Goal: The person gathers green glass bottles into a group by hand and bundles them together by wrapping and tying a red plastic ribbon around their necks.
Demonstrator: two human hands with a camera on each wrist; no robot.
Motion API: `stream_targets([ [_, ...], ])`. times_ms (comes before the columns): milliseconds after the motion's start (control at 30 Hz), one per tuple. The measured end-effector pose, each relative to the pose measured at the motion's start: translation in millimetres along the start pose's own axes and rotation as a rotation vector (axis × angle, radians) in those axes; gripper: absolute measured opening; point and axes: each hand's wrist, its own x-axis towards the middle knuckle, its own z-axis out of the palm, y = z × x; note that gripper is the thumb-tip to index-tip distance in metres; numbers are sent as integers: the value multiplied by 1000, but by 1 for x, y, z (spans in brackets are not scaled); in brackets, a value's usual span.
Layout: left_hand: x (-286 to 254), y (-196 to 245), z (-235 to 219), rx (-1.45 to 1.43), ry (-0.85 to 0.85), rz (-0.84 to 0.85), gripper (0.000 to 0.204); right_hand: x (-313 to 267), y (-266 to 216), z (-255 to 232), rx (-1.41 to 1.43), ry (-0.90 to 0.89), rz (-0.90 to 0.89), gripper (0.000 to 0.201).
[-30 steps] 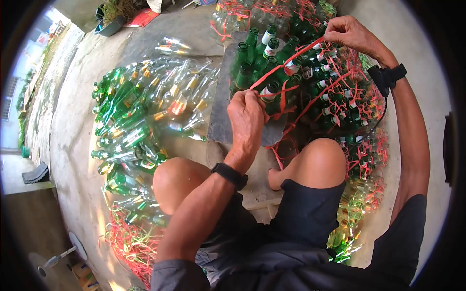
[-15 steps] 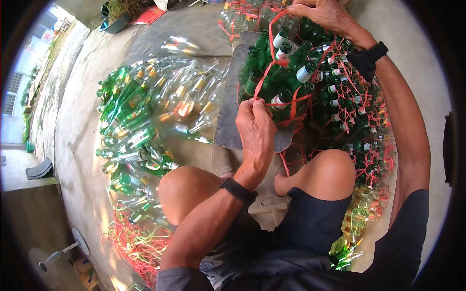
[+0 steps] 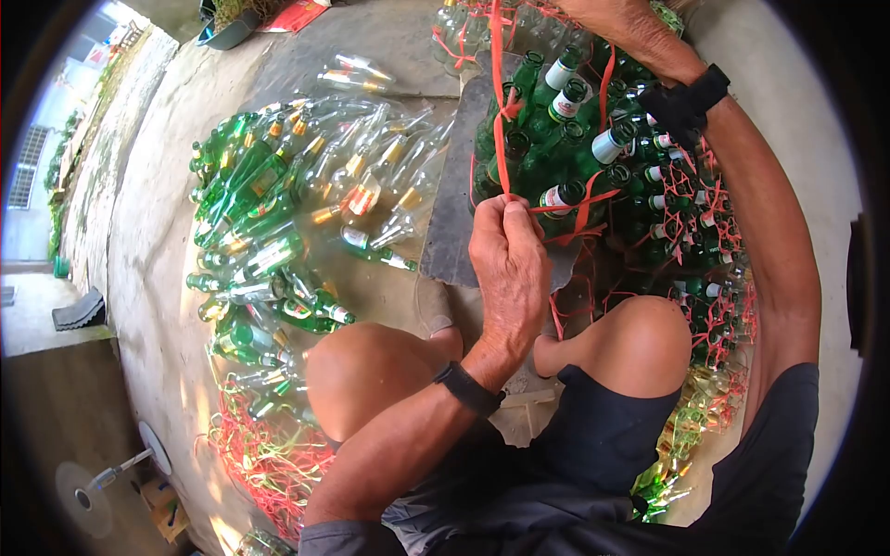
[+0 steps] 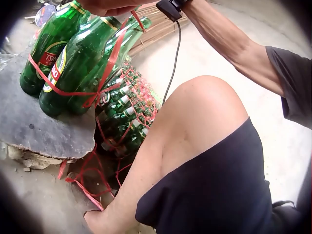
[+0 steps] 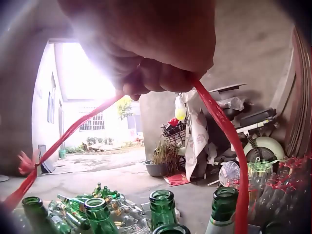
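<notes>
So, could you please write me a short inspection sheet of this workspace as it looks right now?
Surface: grey slab on a concrete floor.
Job's things: upright green bottles on the slab, bound with red string.
Clutter: loose pile of bottles to the person's left; tied bundles to the right; string scraps near the left knee.
Hands: left hand pinches the string by the bottles; right hand grips the string, pulled up above them.
Cables: black cable hanging from the right wrist strap.
Surroundings: scooter and plant tray by the wall.
</notes>
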Motion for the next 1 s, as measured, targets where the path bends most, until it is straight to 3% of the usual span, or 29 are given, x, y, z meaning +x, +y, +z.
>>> stream_targets([
  [33,1,0,-1,4,-7,-32,27,0,-8,0,-35,-63,77,25],
  [167,4,0,-1,-8,10,-86,26,-1,29,18,-85,-122,21,25],
  [233,4,3,0,-11,16,-107,26,-2,30,22,-72,-284,52,25],
  [300,6,2,-1,-16,24,-127,25,-8,34,23,-94,-280,78,25],
  [400,14,-3,0,8,23,-68,26,-11,49,21,-316,-366,163,27],
  [500,15,-1,1,-5,13,-82,26,-17,67,21,-184,-345,117,26],
  [633,18,0,3,-7,18,-104,26,-17,72,17,-229,-344,167,24],
  [700,19,1,4,-8,16,-110,26,-16,70,14,-177,-373,280,25],
  [833,21,-1,4,-5,34,-117,27,-17,80,10,-157,-393,306,28],
  [1000,23,-3,4,8,35,-109,26,-17,89,7,-94,-415,468,34],
])
